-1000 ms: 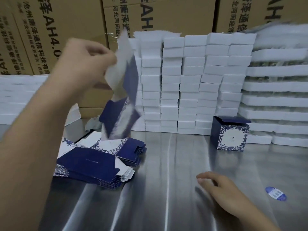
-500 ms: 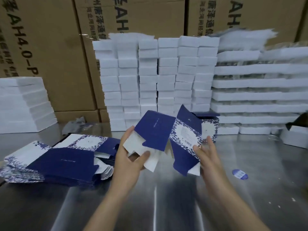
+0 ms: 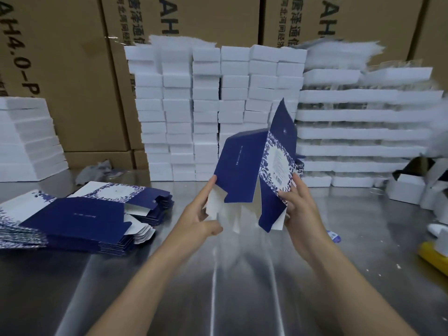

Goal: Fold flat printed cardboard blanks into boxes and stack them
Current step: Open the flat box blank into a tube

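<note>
Left hand (image 3: 196,215) and right hand (image 3: 300,209) pinch navy floral-printed cardboard blank (image 3: 242,166); flatter a moment ago, seemingly opening into a sleeve.

the steel table (image 3: 218,299) lay open across the near middle. the pile of flat blanks (image 3: 80,214) blocked the left side, the wall of white foam blocks (image 3: 206,112) closed the back, and a yellow object (image 3: 434,259) with white boxes (image 3: 407,187) crowded the right edge.
</note>
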